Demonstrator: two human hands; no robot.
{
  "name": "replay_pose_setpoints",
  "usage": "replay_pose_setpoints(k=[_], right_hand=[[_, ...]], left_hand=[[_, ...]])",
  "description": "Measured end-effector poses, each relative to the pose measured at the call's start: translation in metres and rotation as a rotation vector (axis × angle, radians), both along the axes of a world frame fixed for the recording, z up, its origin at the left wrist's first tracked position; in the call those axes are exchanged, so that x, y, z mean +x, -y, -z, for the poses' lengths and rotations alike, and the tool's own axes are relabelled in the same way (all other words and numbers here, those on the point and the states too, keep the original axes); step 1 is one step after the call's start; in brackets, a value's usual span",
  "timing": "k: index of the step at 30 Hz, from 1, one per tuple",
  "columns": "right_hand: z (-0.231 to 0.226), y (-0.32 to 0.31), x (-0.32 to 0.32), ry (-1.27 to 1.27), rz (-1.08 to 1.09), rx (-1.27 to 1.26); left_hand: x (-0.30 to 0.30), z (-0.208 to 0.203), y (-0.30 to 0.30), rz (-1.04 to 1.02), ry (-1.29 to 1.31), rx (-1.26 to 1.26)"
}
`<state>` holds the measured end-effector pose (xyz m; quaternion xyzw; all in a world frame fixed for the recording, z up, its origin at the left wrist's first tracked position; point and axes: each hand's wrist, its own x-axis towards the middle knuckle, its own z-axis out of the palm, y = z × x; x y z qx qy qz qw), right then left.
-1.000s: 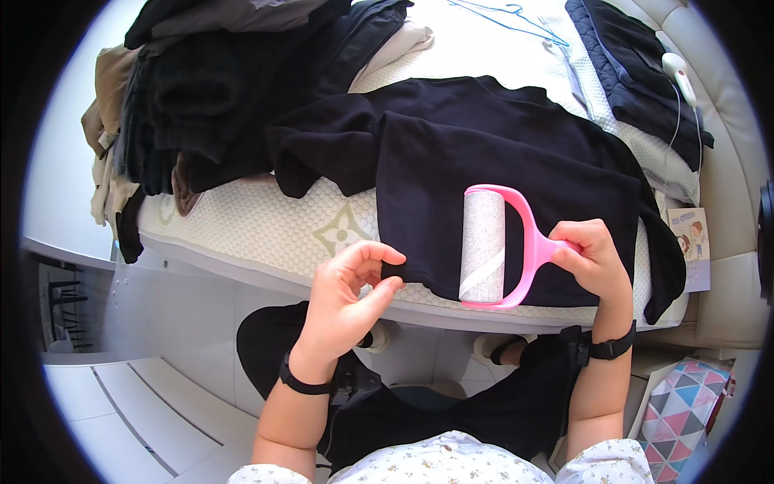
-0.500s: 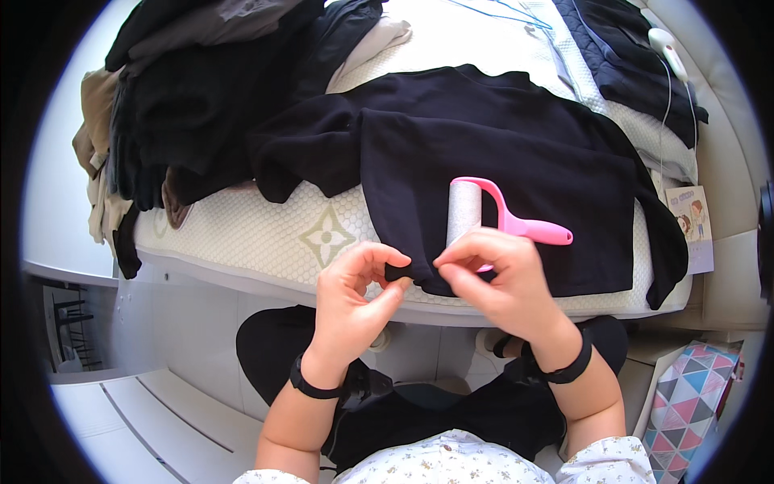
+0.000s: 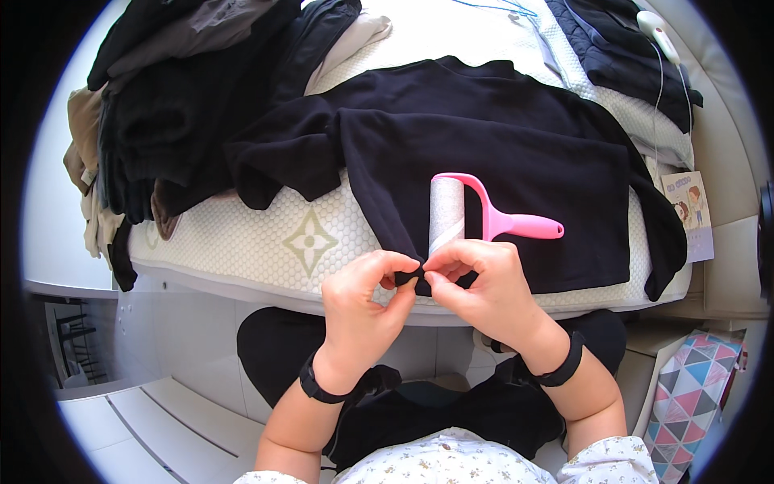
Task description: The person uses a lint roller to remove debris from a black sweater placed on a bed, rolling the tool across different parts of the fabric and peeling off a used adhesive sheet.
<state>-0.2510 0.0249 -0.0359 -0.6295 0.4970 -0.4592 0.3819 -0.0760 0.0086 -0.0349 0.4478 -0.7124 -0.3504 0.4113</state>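
Observation:
A black long-sleeved top [image 3: 516, 161] lies spread over the bed's edge. My left hand [image 3: 363, 294] pinches its lower left corner between thumb and fingers, lifting the hem a little. Right beside it, my right hand [image 3: 484, 282] has thumb and forefinger brought together at the same bit of hem; whether cloth or something tiny is between those fingertips I cannot make out. On the top, just beyond my right hand, rests a lint roller [image 3: 448, 211] with a pink handle; the hand covers the roller's near end.
A heap of dark and beige clothes [image 3: 177, 105] is piled at the far left of the white mattress [image 3: 266, 234]. Far right are folded dark garments [image 3: 621, 81], a white corded device [image 3: 657, 32] and a booklet [image 3: 688, 216]. A triangle-patterned bag [image 3: 693, 403] stands at lower right.
My right hand has moved left and closer to my left hand, its fingertips now meeting the hem. The whole view has shifted slightly; the lint roller still lies on the top.

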Motion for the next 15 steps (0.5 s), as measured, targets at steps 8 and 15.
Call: replay_pose_setpoints(k=[8, 15], right_hand=[[0.006, 0.002, 0.005, -0.023, 0.031, 0.026], [0.006, 0.005, -0.006, 0.045, -0.031, 0.056]], left_hand=[[-0.007, 0.004, -0.002, -0.031, 0.089, -0.135], [0.001, 0.009, -0.001, 0.021, -0.169, 0.164]])
